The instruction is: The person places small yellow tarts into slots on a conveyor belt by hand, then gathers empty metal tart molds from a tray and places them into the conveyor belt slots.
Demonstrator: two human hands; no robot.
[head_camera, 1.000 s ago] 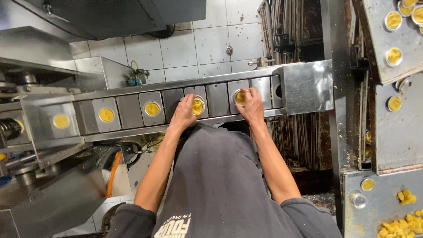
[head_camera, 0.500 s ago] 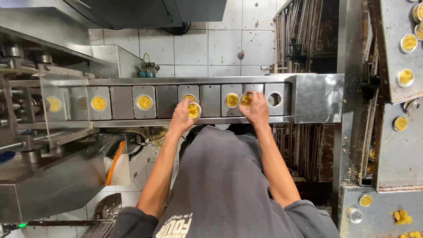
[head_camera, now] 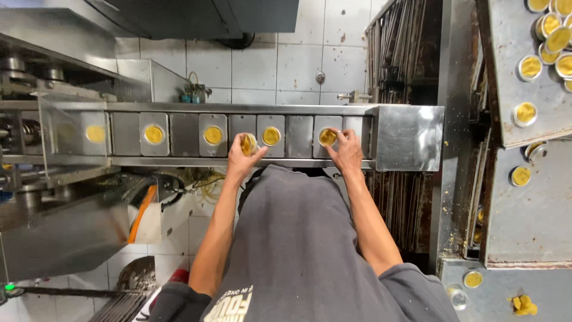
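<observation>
I look down past my grey shirt at a steel conveyor (head_camera: 298, 160) of square pockets. My left hand (head_camera: 243, 156) holds a small round tin with yellow filling (head_camera: 248, 144), tilted at the conveyor's near edge. My right hand (head_camera: 343, 152) grips another filled tin (head_camera: 328, 137) resting in a pocket further right. Between them a filled tin (head_camera: 271, 135) sits in its pocket. More filled tins (head_camera: 213, 135) ride in pockets to the left.
A steel housing (head_camera: 409, 138) closes the conveyor's right end. At the right, steel trays (head_camera: 524, 77) carry several filled tins, and yellow scraps (head_camera: 521, 304) lie on a lower shelf. Machine parts (head_camera: 59, 197) stand at the left, white wall tiles (head_camera: 280, 65) behind.
The view has shifted so the conveyor sits more central. The tins in the pockets have advanced leftwards. Both hands stay at the belt, each still on a tin.
</observation>
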